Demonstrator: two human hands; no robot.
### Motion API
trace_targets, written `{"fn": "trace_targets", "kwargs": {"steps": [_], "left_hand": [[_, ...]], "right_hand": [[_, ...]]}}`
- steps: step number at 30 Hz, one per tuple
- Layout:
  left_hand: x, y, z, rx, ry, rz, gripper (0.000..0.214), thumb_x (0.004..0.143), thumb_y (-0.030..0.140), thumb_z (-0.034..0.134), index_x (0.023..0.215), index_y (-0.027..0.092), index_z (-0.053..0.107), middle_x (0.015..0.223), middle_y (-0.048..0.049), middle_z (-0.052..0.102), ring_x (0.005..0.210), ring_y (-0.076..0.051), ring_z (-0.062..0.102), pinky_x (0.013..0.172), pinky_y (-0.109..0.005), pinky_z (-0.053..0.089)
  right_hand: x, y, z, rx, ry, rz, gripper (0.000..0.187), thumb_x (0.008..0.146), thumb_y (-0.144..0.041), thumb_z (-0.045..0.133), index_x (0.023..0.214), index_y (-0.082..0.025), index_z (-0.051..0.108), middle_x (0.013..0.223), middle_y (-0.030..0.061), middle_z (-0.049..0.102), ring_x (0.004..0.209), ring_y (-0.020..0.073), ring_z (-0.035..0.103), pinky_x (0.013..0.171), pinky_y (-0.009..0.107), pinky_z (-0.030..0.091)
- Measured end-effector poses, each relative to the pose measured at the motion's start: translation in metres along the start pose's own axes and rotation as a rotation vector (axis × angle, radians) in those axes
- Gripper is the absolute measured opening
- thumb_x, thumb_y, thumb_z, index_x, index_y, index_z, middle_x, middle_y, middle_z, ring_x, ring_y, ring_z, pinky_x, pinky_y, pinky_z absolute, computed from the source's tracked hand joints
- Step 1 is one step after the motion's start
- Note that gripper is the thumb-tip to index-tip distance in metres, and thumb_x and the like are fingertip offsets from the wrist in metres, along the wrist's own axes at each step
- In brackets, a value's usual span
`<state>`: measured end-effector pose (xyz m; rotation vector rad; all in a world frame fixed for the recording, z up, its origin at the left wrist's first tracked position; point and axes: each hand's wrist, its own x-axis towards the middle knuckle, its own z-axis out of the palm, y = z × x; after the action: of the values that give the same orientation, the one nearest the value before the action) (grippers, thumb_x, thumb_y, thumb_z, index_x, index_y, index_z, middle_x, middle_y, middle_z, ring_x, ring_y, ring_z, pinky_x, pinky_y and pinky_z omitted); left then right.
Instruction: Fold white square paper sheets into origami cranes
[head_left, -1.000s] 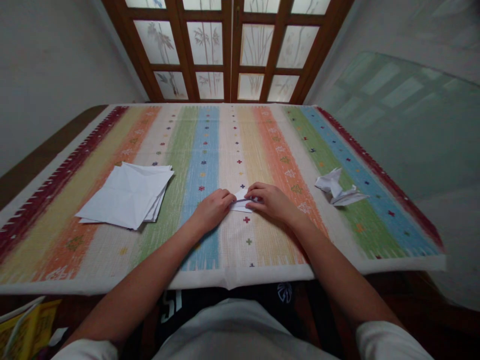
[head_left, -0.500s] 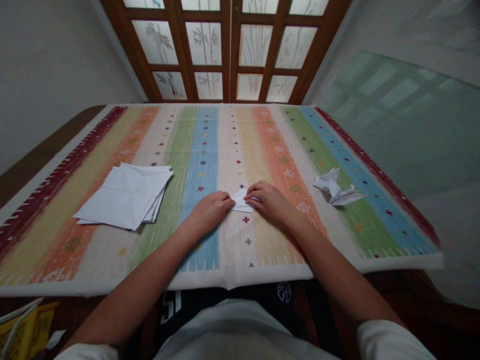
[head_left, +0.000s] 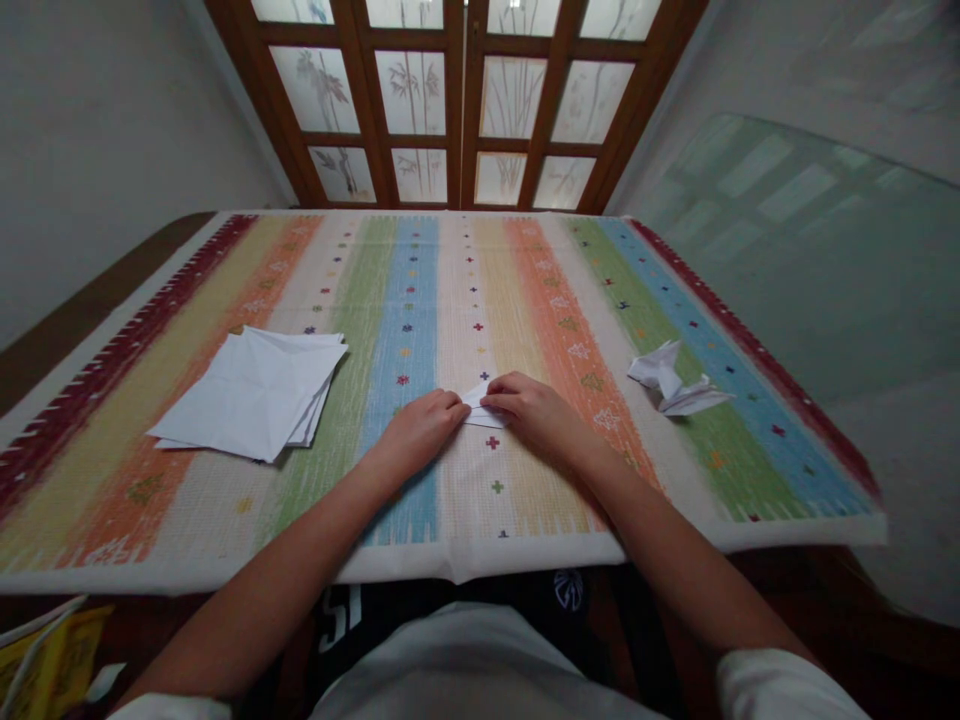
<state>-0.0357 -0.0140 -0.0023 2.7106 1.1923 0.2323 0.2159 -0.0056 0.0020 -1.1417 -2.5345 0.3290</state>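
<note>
A small folded white paper piece (head_left: 478, 407) lies on the striped tablecloth (head_left: 420, 300) in front of me. My left hand (head_left: 420, 430) is curled, its fingertips pressing the paper's left side. My right hand (head_left: 529, 410) covers the paper's right side, fingers bent and pressed down on it. Most of the paper is hidden under both hands.
A stack of white square sheets (head_left: 251, 392) lies to the left. A finished folded white paper figure (head_left: 671, 378) sits to the right. Wooden doors with frosted panes (head_left: 457, 100) stand beyond the table's far edge. A yellow item (head_left: 45, 665) shows at the bottom left.
My right hand has slid a little leftward over the paper, so less of it shows. The left hand stays almost in place.
</note>
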Motion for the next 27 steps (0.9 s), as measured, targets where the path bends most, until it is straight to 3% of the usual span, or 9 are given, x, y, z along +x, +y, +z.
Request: {"fn": "trace_targets", "kwargs": {"steps": [6, 12, 20, 27], "left_hand": [[-0.002, 0.005, -0.004, 0.030, 0.004, -0.012, 0.031, 0.108, 0.009, 0.052, 0.121, 0.015, 0.080, 0.113, -0.0136, 0.080, 0.103, -0.025, 0.071, 0.086, -0.034, 0.057], [-0.002, 0.007, -0.007, 0.088, 0.014, -0.023, 0.028, 0.107, 0.008, 0.053, 0.110, 0.014, 0.080, 0.105, -0.0134, 0.079, 0.093, -0.025, 0.070, 0.082, -0.036, 0.055], [-0.007, 0.012, -0.006, 0.182, 0.093, -0.027, 0.027, 0.107, 0.008, 0.054, 0.112, 0.017, 0.079, 0.100, -0.0112, 0.080, 0.087, -0.024, 0.070, 0.079, -0.037, 0.051], [-0.009, 0.026, -0.005, 0.216, 0.024, -0.034, 0.028, 0.105, 0.005, 0.051, 0.106, 0.013, 0.078, 0.094, -0.0140, 0.076, 0.085, -0.026, 0.069, 0.077, -0.037, 0.049]], "right_hand": [[0.000, -0.002, 0.000, -0.092, -0.040, 0.067, 0.036, 0.106, -0.009, 0.061, 0.122, -0.026, 0.087, 0.123, 0.0101, 0.083, 0.108, 0.0250, 0.076, 0.088, 0.035, 0.058], [0.000, -0.010, -0.003, -0.112, -0.054, 0.136, 0.030, 0.111, -0.019, 0.061, 0.121, -0.026, 0.088, 0.128, 0.0073, 0.083, 0.106, 0.0231, 0.077, 0.083, 0.032, 0.056], [0.000, -0.008, 0.000, -0.100, -0.009, 0.093, 0.026, 0.111, -0.022, 0.063, 0.113, -0.026, 0.089, 0.114, 0.0077, 0.084, 0.092, 0.0210, 0.074, 0.073, 0.032, 0.050], [0.000, -0.012, -0.001, -0.154, -0.023, 0.080, 0.028, 0.110, -0.019, 0.061, 0.108, -0.025, 0.088, 0.104, 0.0092, 0.081, 0.088, 0.0210, 0.071, 0.070, 0.033, 0.047]]}}
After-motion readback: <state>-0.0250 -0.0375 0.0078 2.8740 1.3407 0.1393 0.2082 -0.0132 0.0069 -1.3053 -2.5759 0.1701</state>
